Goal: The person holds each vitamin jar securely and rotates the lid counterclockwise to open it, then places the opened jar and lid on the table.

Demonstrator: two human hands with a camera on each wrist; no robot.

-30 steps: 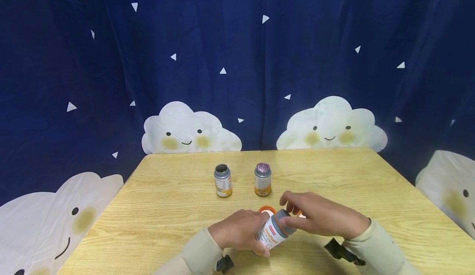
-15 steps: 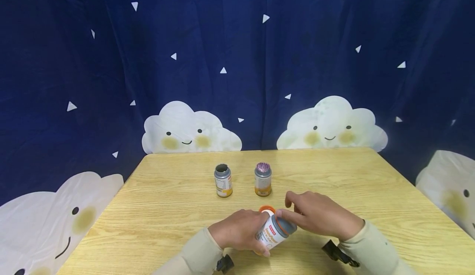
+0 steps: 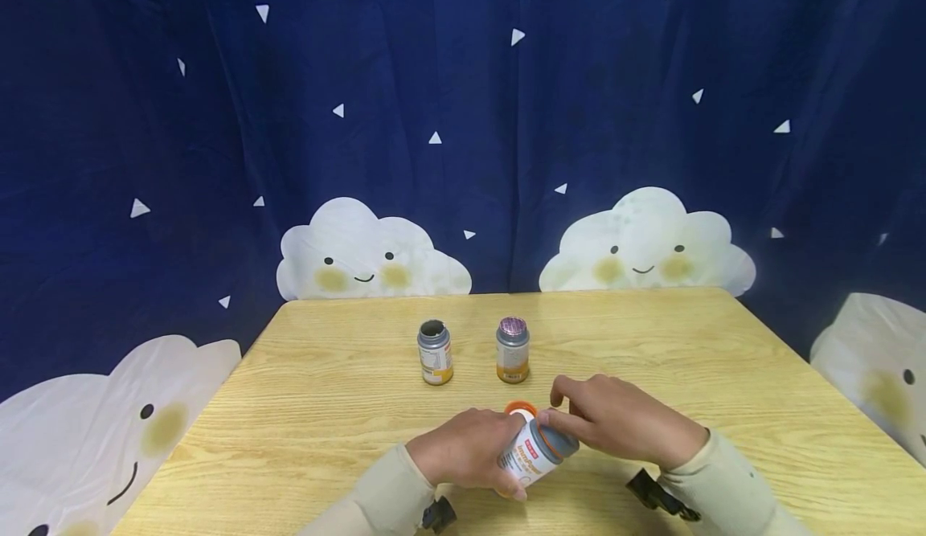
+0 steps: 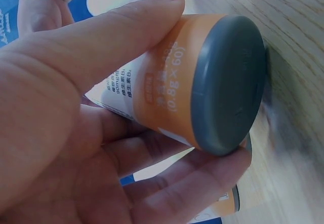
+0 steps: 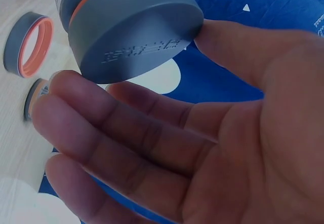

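The left hand (image 3: 470, 452) grips a white-and-orange supplement bottle (image 3: 526, 457) tilted above the table. Its grey base (image 4: 230, 84) faces the left wrist camera, with the thumb along one side and the fingers below. The bottle's grey cap (image 3: 557, 438) sits on its neck, an orange ring showing between them. The right hand (image 3: 625, 423) is at the cap; its thumb (image 5: 228, 46) touches the cap's rim. The other right fingers (image 5: 126, 138) extend loosely past the cap, and the index stands raised in the head view.
Farther back on the wooden table (image 3: 325, 407) stand a bottle with an uncovered mouth (image 3: 435, 353) and one with purple foil over its mouth (image 3: 513, 351). A loose orange-lined cap (image 3: 521, 407) lies just behind the held bottle. A blue curtain (image 3: 463, 118) hangs behind.
The right thumb has shifted over the cap toward its upper edge. The right index rose away, then came slightly back. The left hand and bottle have stayed in place.
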